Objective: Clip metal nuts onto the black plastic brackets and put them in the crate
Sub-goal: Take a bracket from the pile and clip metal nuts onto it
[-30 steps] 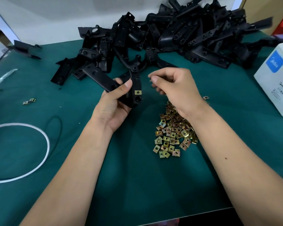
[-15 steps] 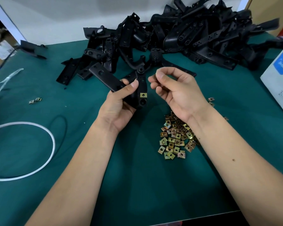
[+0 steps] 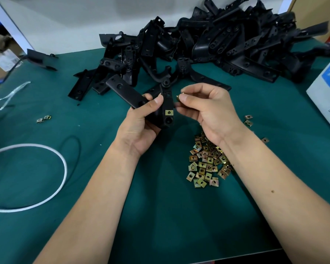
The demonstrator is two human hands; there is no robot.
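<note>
Partly hidden by fingertips, a brass nut (image 3: 180,96) is pinched by the right hand (image 3: 208,109); the black bracket (image 3: 139,98) (one nut clipped on) is gripped by the left hand (image 3: 141,122).

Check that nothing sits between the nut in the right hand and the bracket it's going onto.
Nothing visible does. The right hand pinches a nut just right of the bracket that the left hand holds. Only open air lies between them. One nut is already clipped lower on that bracket arm.
</note>
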